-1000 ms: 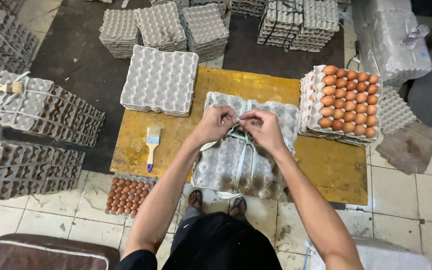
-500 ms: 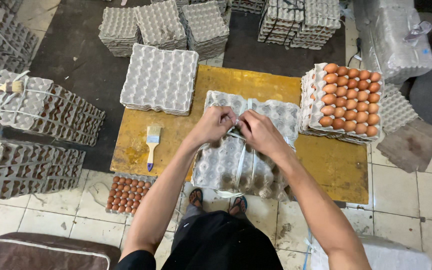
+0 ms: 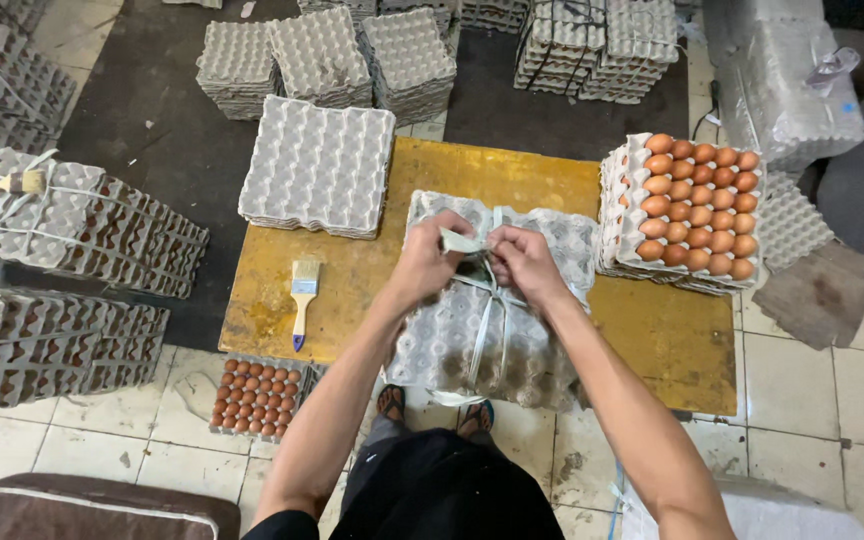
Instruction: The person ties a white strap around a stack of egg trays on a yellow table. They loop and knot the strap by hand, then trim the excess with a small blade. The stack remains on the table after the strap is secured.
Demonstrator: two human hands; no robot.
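A stack of grey egg trays (image 3: 552, 240) stands on the yellow board (image 3: 372, 285) in front of me, bound with pale plastic strap (image 3: 482, 330). My left hand (image 3: 430, 262) and my right hand (image 3: 520, 262) meet on top of the stack, both pinching the strap ends where they cross. The strap runs down the near side of the stack toward me.
Empty grey trays (image 3: 317, 165) lie at the board's far left, a paintbrush (image 3: 302, 290) beside them. Trays of brown eggs (image 3: 697, 205) stand at the right. Another egg tray (image 3: 252, 395) sits on the floor. Tied bundles (image 3: 72, 225) lie left; more tray stacks (image 3: 407, 60) behind.
Both hands stay on the strap atop the stack and have shifted slightly, working the strap ends together. The stack itself has not moved.
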